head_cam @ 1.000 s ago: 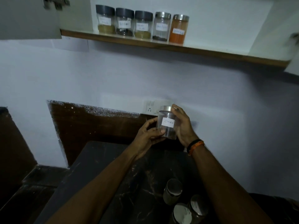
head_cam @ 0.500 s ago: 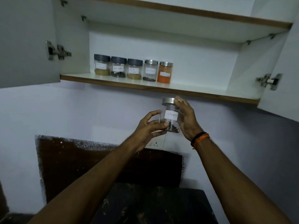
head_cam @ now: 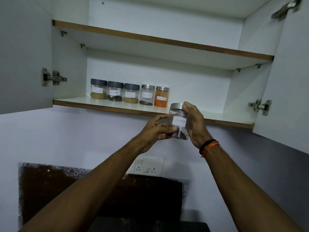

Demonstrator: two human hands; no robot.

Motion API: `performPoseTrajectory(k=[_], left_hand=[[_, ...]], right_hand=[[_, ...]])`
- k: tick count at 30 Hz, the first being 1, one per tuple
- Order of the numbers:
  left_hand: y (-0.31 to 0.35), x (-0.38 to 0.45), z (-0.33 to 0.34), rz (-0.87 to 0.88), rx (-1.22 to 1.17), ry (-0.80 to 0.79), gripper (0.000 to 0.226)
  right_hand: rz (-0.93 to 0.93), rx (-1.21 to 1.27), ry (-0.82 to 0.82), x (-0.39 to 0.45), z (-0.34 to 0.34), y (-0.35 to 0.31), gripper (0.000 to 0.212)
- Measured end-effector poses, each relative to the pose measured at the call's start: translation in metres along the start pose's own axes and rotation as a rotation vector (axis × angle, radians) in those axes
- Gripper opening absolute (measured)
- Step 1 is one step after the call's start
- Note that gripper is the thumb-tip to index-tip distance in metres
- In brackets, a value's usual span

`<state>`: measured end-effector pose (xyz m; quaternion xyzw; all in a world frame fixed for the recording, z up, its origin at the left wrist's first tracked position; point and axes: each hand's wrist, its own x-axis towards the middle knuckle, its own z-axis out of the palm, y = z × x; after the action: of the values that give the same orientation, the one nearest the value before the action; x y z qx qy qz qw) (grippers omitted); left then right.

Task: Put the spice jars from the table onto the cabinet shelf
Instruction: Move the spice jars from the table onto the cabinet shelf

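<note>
A clear jar labelled "Cloves" (head_cam: 179, 122) with a silver lid and dark cloves at its bottom is raised in front of the lower cabinet shelf (head_cam: 117, 109). My right hand (head_cam: 195, 124) grips it from the right, fingers over the lid edge. My left hand (head_cam: 156, 128) holds its lower left side with thumb and fingertips. The jar's top is level with the shelf's front edge, just right of a row of several labelled spice jars (head_cam: 129, 93) standing on the shelf.
Both cabinet doors stand open, left door (head_cam: 25, 56) and right door (head_cam: 287, 81), with metal hinges. An upper shelf (head_cam: 167, 41) spans the cabinet. A wall socket plate (head_cam: 148, 166) is below. The dark table edge (head_cam: 150, 226) shows at the bottom.
Both hands have lifted the cloves jar from above the table up to the shelf's front edge. The view has tilted upward, and the jars left on the table have dropped out of sight.
</note>
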<state>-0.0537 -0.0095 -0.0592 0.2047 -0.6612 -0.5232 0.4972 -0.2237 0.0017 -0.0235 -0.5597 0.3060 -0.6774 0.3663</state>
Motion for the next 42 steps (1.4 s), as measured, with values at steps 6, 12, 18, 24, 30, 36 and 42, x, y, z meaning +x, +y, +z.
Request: performPoseTrajectory(k=[6,12,18,24,30,36,42], left_hand=[[0.028,0.028,0.005,0.021,0.11,0.047,0.054],[0.053,0.052,0.01,0.008,0.275,-0.045,0.065],[0.078,0.07,0.015,-0.016,0.275,-0.082,0.056],[0.089,0.085,0.019,0.031,0.284,-0.046,0.056],[0.101,0.104,0.018,0.051,0.294,-0.013,0.035],[0.109,0.127,0.004,0.049,0.348,0.013,0.054],[0.102,0.156,-0.001,0.041,0.404,0.024,0.049]], right_hand=[[-0.007,0.009,-0.003,0.005,-0.009,-0.004,0.062],[-0.018,-0.003,-0.027,0.012,-0.015,-0.014,0.059],[-0.004,0.036,-0.086,0.015,-0.014,-0.031,0.045],[0.006,-0.012,0.04,0.028,-0.017,-0.035,0.056],[-0.031,-0.258,0.341,0.06,-0.042,-0.023,0.045],[-0.197,-1.042,0.322,0.074,-0.066,0.003,0.023],[-0.182,-1.416,0.128,0.1,-0.081,0.011,0.033]])
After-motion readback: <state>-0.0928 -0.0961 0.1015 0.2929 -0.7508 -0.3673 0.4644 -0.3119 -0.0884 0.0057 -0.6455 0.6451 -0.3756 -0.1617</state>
